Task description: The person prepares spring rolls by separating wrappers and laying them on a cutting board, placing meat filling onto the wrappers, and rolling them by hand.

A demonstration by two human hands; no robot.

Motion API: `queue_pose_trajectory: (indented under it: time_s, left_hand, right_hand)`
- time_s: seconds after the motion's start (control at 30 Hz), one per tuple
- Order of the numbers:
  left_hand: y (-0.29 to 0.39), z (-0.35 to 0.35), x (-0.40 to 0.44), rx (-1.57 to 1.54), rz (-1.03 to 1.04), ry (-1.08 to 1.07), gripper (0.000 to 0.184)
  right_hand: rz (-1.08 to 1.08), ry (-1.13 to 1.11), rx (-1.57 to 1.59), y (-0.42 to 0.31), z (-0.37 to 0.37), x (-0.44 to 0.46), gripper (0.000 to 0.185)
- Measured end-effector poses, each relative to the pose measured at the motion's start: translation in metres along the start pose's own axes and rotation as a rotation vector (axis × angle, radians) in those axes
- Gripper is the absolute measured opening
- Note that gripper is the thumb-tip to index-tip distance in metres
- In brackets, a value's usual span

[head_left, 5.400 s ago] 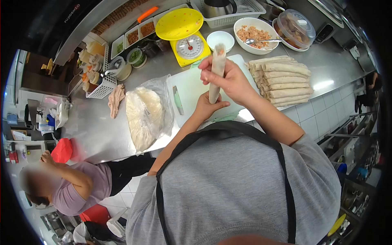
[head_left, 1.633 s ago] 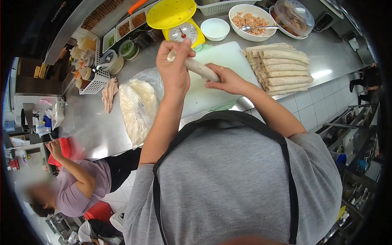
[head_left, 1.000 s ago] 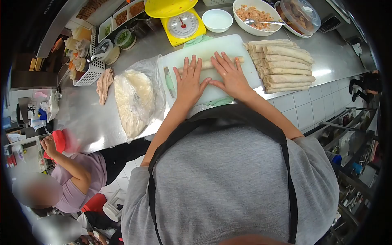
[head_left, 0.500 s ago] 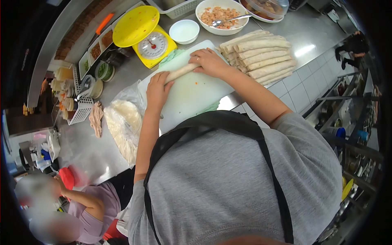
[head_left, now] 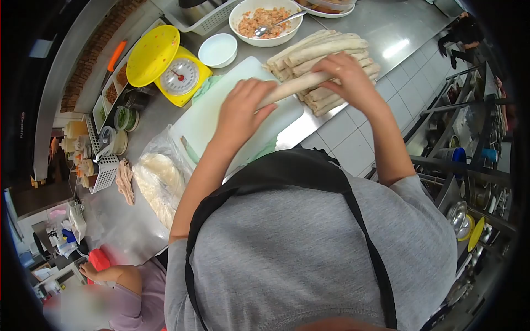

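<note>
Roll (head_left: 295,87) gripped near both ends by left hand (head_left: 244,110) and right hand (head_left: 349,80), presumably against sagging. Held across edge of cutting board (head_left: 210,118) and stacked rolls (head_left: 326,45); contact unclear. Stacked rolls aligned on worktop (head_left: 113,215), seemingly for compactness.

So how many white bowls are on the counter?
2: the large bowl with orange filling and a spoon, and the small bowl left of it, beside the yellow scale. The white dish cut off at the top edge may be another.
</note>
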State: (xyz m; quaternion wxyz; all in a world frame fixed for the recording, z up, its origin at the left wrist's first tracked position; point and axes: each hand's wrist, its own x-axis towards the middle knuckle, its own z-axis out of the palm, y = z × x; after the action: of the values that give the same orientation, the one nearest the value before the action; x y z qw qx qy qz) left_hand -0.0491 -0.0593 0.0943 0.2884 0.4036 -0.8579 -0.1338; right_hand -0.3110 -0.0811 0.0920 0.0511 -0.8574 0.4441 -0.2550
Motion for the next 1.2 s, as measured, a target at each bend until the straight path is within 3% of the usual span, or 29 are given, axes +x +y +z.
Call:
queue_pose_trajectory:
  time_s: [0.23, 0.33, 0.57, 0.7, 0.77, 0.9, 0.97, 1.0, 1.03, 1.07, 1.1, 1.17, 1.2]
  left_hand:
    - [0.027, 0.077, 0.071, -0.098, 0.245, 0.014, 0.034]
    - [0.017, 0.106, 0.078, 0.102, 0.259, 0.006, 0.035]
    - [0.007, 0.100, 0.064, 0.150, 0.273, -0.077, 0.031]
    - [-0.006, 0.065, 0.028, 0.089, 0.114, -0.043, 0.031]
    - [-0.018, 0.035, -0.004, 0.128, -0.003, 0.027, 0.028]
    - [-0.036, -0.034, -0.091, 0.273, -0.375, 0.376, 0.025]
    - [-0.038, -0.065, -0.142, 0.375, -0.521, 0.484, 0.037]
    - [-0.032, -0.076, -0.163, 0.388, -0.540, 0.494, 0.037]
    - [-0.024, -0.083, -0.182, 0.485, -0.687, 0.470, 0.044]
    - [-0.019, -0.089, -0.197, 0.577, -0.835, 0.441, 0.051]
    - [-0.017, -0.091, -0.210, 0.580, -0.854, 0.446, 0.051]
    - [-0.016, -0.087, -0.239, 0.511, -1.106, 0.193, 0.060]
    - [-0.032, -0.081, -0.264, 0.316, -1.082, 0.256, 0.054]
  right_hand:
    - [0.201, 0.202, -0.191, 0.066, -0.031, -0.037, 0.031]
    - [0.265, 0.189, -0.193, 0.093, -0.010, -0.049, 0.034]
    - [0.345, 0.173, -0.055, 0.105, 0.002, -0.056, 0.041]
    - [0.322, 0.027, -0.119, 0.080, -0.022, -0.031, 0.048]
    - [0.195, 0.125, -0.028, 0.065, -0.031, -0.005, 0.043]
    - [0.057, 0.145, 0.149, 0.025, -0.019, 0.043, 0.033]
    - [-0.058, 0.078, 0.212, 0.001, -0.005, 0.061, 0.030]
    - [-0.126, 0.039, 0.264, -0.010, 0.007, 0.070, 0.027]
    - [-0.144, 0.029, 0.274, -0.022, 0.020, 0.076, 0.027]
    - [-0.183, -0.099, 0.385, -0.035, 0.034, 0.081, 0.025]
    - [-0.220, -0.232, 0.493, -0.049, 0.048, 0.085, 0.024]
    - [-0.313, -0.367, 0.535, -0.081, 0.072, 0.088, 0.020]
    - [-0.358, -0.446, 0.574, -0.097, 0.084, 0.088, 0.019]
